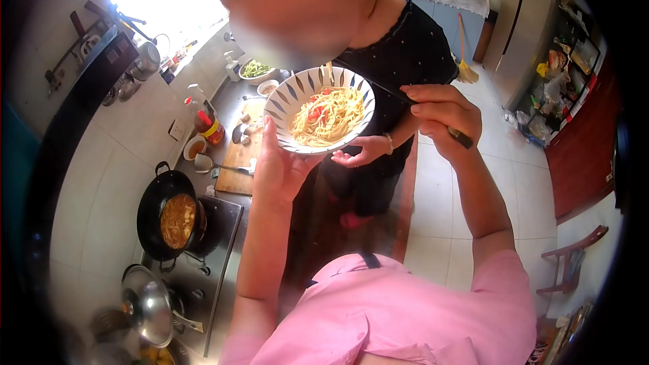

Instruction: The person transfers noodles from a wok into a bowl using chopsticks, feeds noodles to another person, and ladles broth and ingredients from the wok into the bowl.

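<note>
My left hand (284, 169) holds up a patterned bowl (280, 109) from below at its left side. Noodles (329, 116) with red pieces lie in the bowl. At the right, the fingers of my right hand (446, 118) are closed around dark chopsticks (382, 86), which point left toward the bowl. Facing me is another person (422, 37) in a dark dotted top. That person's hand (365, 151) is just under the bowl's right edge; whether it touches the bowl is unclear.
A black wok (152, 213) with food sits on the stove (226, 230), a steel lid (150, 307) below it. The counter holds a cutting board (233, 179), a bottle (208, 127) and small bowls. A chair (574, 250) stands at right, a broom (466, 71) at the back.
</note>
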Tool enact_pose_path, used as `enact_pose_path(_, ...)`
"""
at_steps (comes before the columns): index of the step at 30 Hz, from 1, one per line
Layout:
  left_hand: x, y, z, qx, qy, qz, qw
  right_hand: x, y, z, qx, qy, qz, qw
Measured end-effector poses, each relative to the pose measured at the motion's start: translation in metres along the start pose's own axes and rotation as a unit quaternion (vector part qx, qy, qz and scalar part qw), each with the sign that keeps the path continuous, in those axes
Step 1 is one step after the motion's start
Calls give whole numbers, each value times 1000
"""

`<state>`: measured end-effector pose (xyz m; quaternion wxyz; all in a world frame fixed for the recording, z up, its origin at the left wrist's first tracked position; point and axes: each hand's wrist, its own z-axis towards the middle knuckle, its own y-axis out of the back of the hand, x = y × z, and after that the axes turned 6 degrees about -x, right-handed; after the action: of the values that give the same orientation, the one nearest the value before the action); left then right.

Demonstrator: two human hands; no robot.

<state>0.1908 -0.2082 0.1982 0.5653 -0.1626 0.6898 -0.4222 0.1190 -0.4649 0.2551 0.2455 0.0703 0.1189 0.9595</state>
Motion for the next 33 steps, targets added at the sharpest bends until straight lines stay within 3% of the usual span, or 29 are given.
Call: enact_pose_path(33, -7, 6, 25, -2, -4, -10, 1000, 0, -11, 3, -34, 20, 14, 999)
